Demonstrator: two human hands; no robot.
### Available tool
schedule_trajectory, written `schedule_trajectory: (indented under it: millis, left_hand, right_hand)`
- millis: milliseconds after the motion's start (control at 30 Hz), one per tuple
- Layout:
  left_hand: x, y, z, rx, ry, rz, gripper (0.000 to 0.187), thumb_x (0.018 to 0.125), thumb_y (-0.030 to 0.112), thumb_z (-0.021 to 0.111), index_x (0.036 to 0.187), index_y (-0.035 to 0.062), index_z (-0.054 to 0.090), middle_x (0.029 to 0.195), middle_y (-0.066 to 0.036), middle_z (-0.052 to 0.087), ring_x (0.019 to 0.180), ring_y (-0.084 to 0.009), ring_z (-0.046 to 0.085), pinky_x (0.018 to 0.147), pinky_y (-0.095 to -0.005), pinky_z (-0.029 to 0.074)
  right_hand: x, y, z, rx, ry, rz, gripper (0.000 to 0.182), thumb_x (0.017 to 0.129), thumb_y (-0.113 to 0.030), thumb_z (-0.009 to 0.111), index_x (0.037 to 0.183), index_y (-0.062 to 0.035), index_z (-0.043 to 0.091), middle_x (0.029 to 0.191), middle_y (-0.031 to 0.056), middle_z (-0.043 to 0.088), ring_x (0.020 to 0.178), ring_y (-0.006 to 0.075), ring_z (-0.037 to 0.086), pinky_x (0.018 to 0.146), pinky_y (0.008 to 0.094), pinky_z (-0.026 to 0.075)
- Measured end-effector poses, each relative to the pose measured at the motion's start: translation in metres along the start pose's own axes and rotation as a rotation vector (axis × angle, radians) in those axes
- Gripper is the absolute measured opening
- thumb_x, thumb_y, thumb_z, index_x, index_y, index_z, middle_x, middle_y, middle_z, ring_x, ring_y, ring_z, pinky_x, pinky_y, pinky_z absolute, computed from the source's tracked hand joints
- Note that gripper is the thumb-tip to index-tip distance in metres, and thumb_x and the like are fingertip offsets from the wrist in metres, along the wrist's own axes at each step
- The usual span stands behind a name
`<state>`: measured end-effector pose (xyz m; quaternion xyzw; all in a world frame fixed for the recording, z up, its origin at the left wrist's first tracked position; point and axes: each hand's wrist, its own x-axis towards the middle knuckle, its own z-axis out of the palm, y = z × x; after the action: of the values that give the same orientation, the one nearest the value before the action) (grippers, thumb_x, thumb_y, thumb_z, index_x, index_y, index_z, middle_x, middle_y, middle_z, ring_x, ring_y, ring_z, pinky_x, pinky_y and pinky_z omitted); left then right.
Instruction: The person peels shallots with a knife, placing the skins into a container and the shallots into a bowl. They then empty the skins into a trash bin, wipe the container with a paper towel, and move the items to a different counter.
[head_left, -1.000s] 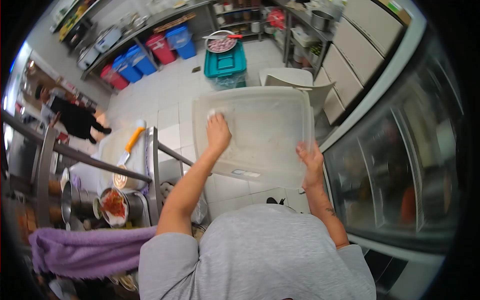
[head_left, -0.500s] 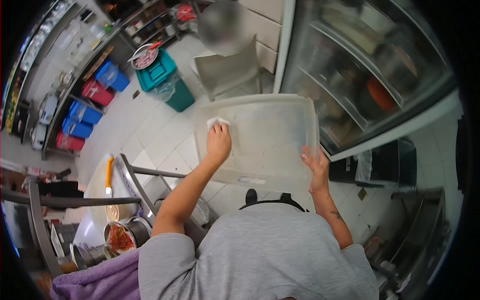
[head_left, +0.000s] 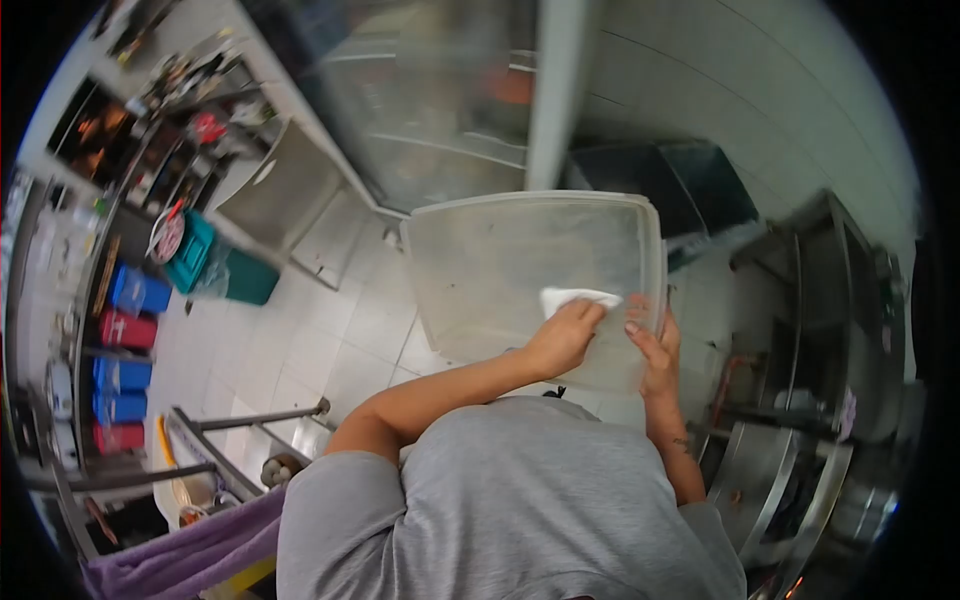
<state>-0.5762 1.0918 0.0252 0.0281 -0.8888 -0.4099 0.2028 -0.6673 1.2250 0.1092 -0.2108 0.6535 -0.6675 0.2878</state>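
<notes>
A large translucent plastic container (head_left: pixel 490 270) is held out in front of my body, its open side toward me. My right hand (head_left: pixel 655 355) grips its right wall, thumb inside and the fingers showing through the plastic from behind. Pinched in my left hand (head_left: pixel 565 340) is a white cloth (head_left: pixel 578 298), pressed against the inner surface near the lower right. Small dark specks mark the inside of the container.
A glass-door fridge (head_left: pixel 430 110) stands ahead, a black bin (head_left: pixel 660 190) to its right. At left are a teal bin (head_left: pixel 225 265), a metal chair (head_left: pixel 285 190) and shelving with blue and red bins (head_left: pixel 128 330). A purple towel (head_left: pixel 190 545) hangs at lower left.
My left hand has wiped the cloth from the container's upper left to its lower right. I have turned rightward with the container, and my right hand keeps its grip.
</notes>
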Motion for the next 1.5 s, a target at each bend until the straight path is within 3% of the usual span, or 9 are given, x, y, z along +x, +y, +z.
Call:
schedule_trajectory:
  millis: [167,400,567,733,933,1000,1200,1433,1500]
  left_hand:
    - [0.098,0.026,0.082,0.186,-0.045,0.308,0.036,0.067,-0.005,0.056,0.102,0.0027,0.052,0.102,-0.018,0.052,0.096,-0.0372,0.049,0.082,-0.0438,0.04]
    - [0.195,-0.041,0.113,0.374,0.108,0.059,0.027,0.076,-0.006,0.049,0.103,0.0,0.049,0.108,-0.023,0.05,0.095,-0.0398,0.052,0.081,-0.048,0.044]
    - [0.229,-0.005,0.156,-0.038,-0.172,-0.181,0.02,0.078,-0.004,0.056,0.097,0.0006,0.052,0.1,-0.02,0.057,0.098,-0.0358,0.056,0.076,-0.0438,0.048]
    - [0.28,0.048,0.141,-0.442,-0.213,0.466,0.024,0.073,-0.009,0.059,0.093,0.0033,0.058,0.092,-0.013,0.059,0.093,-0.0317,0.057,0.076,-0.0387,0.047]
    - [0.353,-0.121,0.134,0.082,-0.21,0.403,0.028,0.074,-0.001,0.057,0.102,0.0034,0.062,0.094,-0.013,0.059,0.094,-0.0334,0.056,0.082,-0.0422,0.047]
    - [0.377,-0.13,0.117,0.361,-0.277,0.088,0.028,0.078,0.003,0.055,0.105,0.003,0.062,0.102,-0.014,0.06,0.102,-0.0346,0.056,0.087,-0.0435,0.046]
    - [0.432,-0.17,0.152,0.206,0.202,0.177,0.022,0.079,0.003,0.053,0.099,-0.0033,0.058,0.102,-0.023,0.056,0.094,-0.0406,0.055,0.087,-0.0459,0.044]
    - [0.453,-0.165,0.159,-0.144,-0.225,-0.3,0.03,0.082,0.012,0.053,0.108,-0.0008,0.061,0.114,-0.025,0.058,0.103,-0.0408,0.056,0.088,-0.0456,0.046]
    - [0.45,-0.203,0.196,0.033,-0.329,-0.071,0.028,0.084,0.016,0.051,0.104,-0.0009,0.063,0.112,-0.025,0.06,0.101,-0.0405,0.059,0.086,-0.0463,0.047]
  right_hand:
    - [-0.033,-0.026,-0.112,-0.068,0.319,-0.064,0.087,0.067,-0.024,0.066,0.143,0.002,0.031,0.12,0.0191,0.048,0.11,0.0277,0.047,0.093,0.0361,0.039]
    - [-0.029,-0.041,-0.185,-0.148,0.643,-0.197,0.092,0.064,-0.03,0.067,0.142,0.0023,0.033,0.124,0.0221,0.048,0.112,0.03,0.047,0.094,0.0395,0.039]
    - [0.032,-0.045,-0.182,-0.179,0.7,-0.367,0.09,0.065,-0.027,0.067,0.142,0.0029,0.032,0.128,0.023,0.046,0.12,0.0309,0.046,0.1,0.0402,0.037]
    - [0.106,-0.064,-0.18,-0.418,0.677,-0.546,0.086,0.066,-0.017,0.068,0.141,0.0037,0.033,0.13,0.0237,0.045,0.122,0.0304,0.045,0.102,0.0395,0.035]
    - [0.159,-0.094,-0.173,-0.781,0.61,-0.62,0.09,0.061,-0.012,0.07,0.141,0.0041,0.033,0.126,0.0244,0.045,0.115,0.0331,0.047,0.098,0.0407,0.039]
    - [0.168,-0.104,-0.176,-0.87,0.596,-0.67,0.091,0.059,-0.012,0.071,0.141,0.004,0.033,0.126,0.0245,0.044,0.115,0.0346,0.047,0.097,0.0413,0.039]
    - [0.206,-0.117,-0.185,-0.888,0.495,-0.778,0.093,0.058,-0.015,0.071,0.14,0.0074,0.032,0.129,0.0261,0.043,0.117,0.0373,0.044,0.099,0.0444,0.037]
    - [0.244,-0.099,-0.241,-0.857,0.377,-0.873,0.099,0.051,-0.013,0.073,0.139,0.0061,0.033,0.126,0.0279,0.044,0.114,0.0394,0.045,0.096,0.0475,0.037]
    - [0.261,-0.089,-0.262,-0.933,0.356,-0.894,0.099,0.05,-0.012,0.074,0.14,0.0032,0.035,0.125,0.028,0.044,0.112,0.0402,0.045,0.096,0.0487,0.037]
